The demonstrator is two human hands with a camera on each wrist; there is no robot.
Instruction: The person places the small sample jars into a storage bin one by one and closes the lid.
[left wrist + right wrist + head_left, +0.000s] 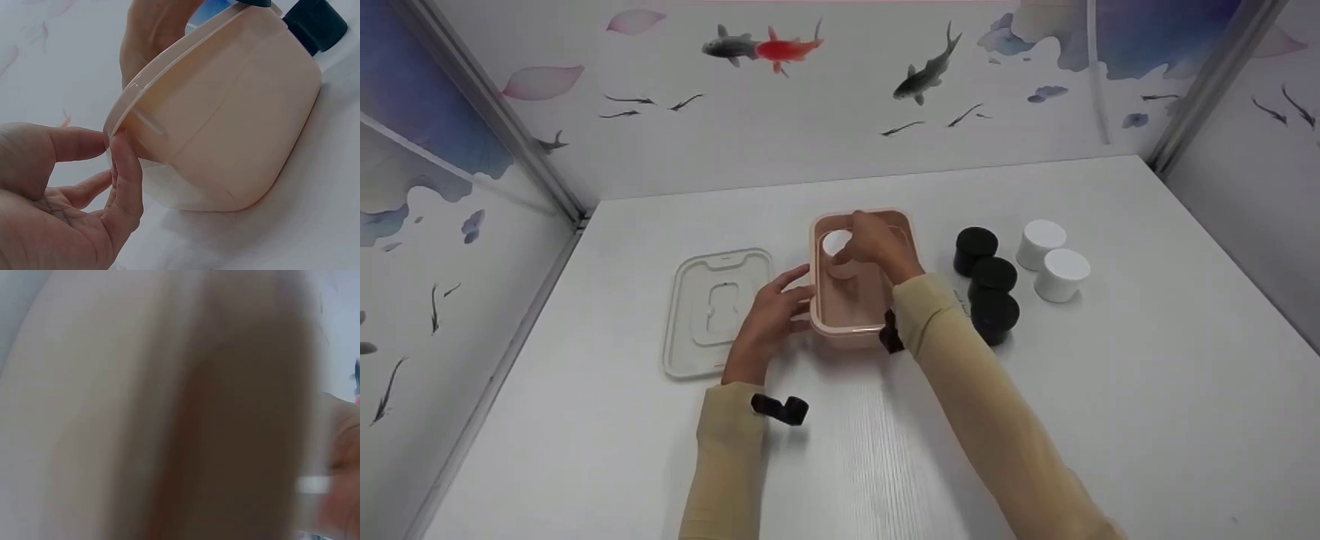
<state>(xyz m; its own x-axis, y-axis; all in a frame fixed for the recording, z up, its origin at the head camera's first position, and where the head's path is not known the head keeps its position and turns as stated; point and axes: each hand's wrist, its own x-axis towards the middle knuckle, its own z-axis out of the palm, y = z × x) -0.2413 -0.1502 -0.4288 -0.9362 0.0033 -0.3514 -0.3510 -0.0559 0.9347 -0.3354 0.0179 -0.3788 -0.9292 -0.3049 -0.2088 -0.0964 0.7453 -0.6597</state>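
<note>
A pink rectangular plastic box [851, 331] stands uncovered on the white table. My left hand [771, 315] is at its left side, and in the left wrist view thumb and finger pinch the rim [125, 107] of the box. Inside the box, toward its far left corner, my right hand [877, 244] grips a small white round jar [835, 241], partly covered by the fingers. The right wrist view is mostly blurred by the near box wall, with the right hand [346, 467] at its right edge beside a white patch.
A pale rectangular lid [697, 315] lies flat left of the box, partly behind the left hand. Right of the box stand three black round jars [992, 276], in a row close to the right forearm. Two white round jars [1062, 274] stand beyond them. Printed wall panels [840, 142] enclose the table.
</note>
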